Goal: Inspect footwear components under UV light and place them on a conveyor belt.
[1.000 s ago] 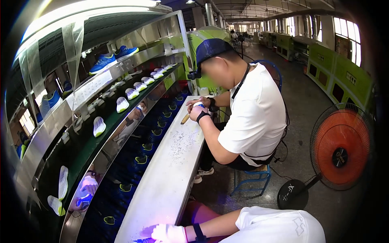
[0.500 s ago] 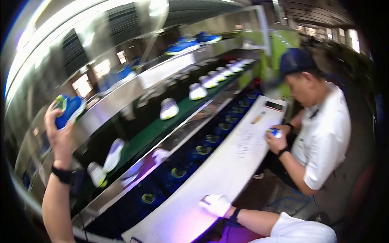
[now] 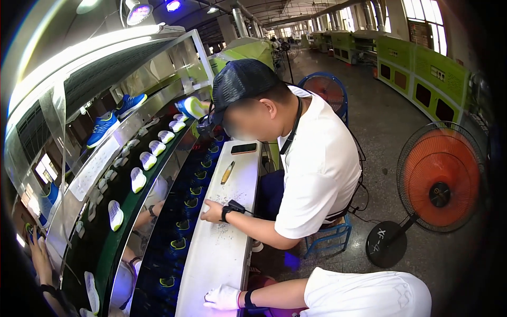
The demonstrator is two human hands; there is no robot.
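L hand (image 3: 37, 253) up by rack, grip unclear; R hand unseen; 2 blue shoes (image 3: 113, 117) on shelf.

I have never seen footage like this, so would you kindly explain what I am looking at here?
This is one picture from a wide fisheye camera worn on a person's head, so straight edges bend. The wearer's left hand is raised at the lower left edge beside the conveyor; what it holds is too dark to tell. The gloved right hand appears to be the wearer's too, resting flat on the white workbench. Further along sits a co-worker in a white shirt, one hand on the bench. A phone and a yellow tool lie on it. White shoe soles lie on the green belt; blue shoes stand on the shelf above.
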